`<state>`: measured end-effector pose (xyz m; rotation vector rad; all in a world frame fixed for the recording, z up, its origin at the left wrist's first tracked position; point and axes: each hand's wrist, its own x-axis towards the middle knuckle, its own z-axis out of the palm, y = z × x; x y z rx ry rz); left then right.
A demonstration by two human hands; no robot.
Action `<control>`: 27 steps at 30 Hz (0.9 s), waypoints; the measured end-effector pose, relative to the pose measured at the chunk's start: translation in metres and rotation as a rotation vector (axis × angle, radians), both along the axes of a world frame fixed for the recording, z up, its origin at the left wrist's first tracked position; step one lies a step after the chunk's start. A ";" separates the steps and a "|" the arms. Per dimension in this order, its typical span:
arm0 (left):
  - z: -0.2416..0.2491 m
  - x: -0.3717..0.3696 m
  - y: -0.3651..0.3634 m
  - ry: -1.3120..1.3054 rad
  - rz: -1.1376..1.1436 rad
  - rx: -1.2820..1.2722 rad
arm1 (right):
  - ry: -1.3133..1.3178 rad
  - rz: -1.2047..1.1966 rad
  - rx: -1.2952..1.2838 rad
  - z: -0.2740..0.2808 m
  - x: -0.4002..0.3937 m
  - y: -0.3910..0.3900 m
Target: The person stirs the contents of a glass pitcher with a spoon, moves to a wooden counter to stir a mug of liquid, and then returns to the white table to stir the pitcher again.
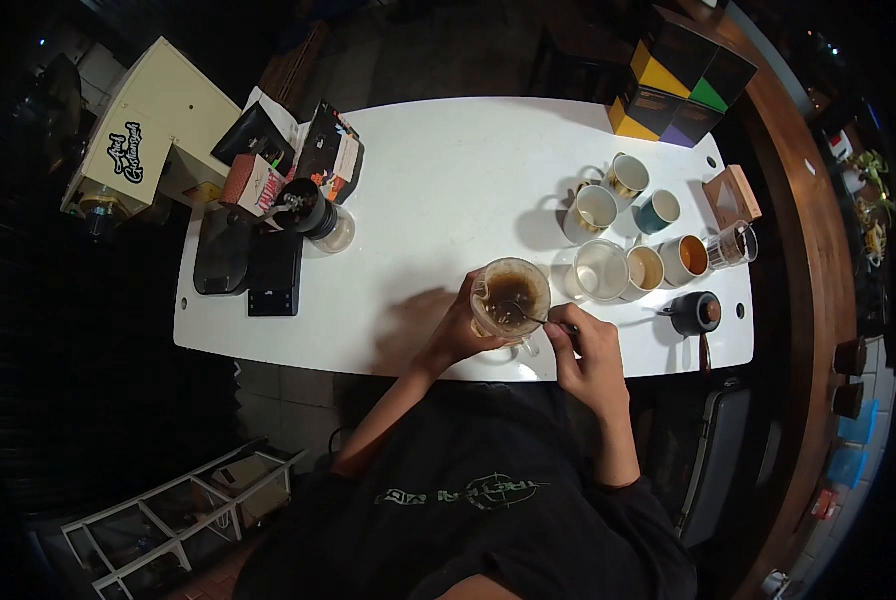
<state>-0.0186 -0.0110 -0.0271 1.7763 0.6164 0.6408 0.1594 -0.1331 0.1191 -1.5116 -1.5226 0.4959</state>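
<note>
My left hand (452, 328) is wrapped round the side of a clear glass jug (481, 318) near the table's front edge. Brown liquid with a few pale bits on top lies in the jug, and its handle points down toward me. Between the fingers of my right hand (590, 358) is a thin spoon (533, 319), its tip dipping into the liquid. Just right of the jug stands a clear glass pitcher (600, 270), with a cup of light-brown contents (645, 270) beside it.
Several cups, including a teal one (658, 212), stand right of centre on the white table (418, 180). A small black pot (695, 314) sits at the front right. At left are a coffee grinder (308, 210), a black scale (275, 275) and boxes. Dark patterned boxes (680, 80) stand back right.
</note>
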 end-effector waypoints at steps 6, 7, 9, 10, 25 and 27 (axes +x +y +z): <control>0.013 0.000 -0.003 -0.058 -0.009 -0.032 | -0.084 -0.055 0.020 -0.006 0.000 -0.001; 0.012 -0.001 -0.003 -0.057 -0.009 -0.034 | -0.093 -0.072 0.018 -0.005 -0.001 -0.002; 0.013 -0.001 -0.003 -0.077 -0.015 -0.049 | -0.131 -0.084 0.039 -0.008 -0.002 0.000; 0.013 0.000 -0.003 -0.080 -0.019 -0.049 | -0.170 -0.094 0.063 -0.009 -0.002 0.001; -0.003 -0.003 0.001 -0.026 -0.016 0.002 | -0.031 -0.008 0.060 -0.001 -0.004 0.003; -0.003 -0.002 0.000 -0.069 -0.008 -0.068 | -0.076 -0.043 0.053 -0.006 -0.004 0.003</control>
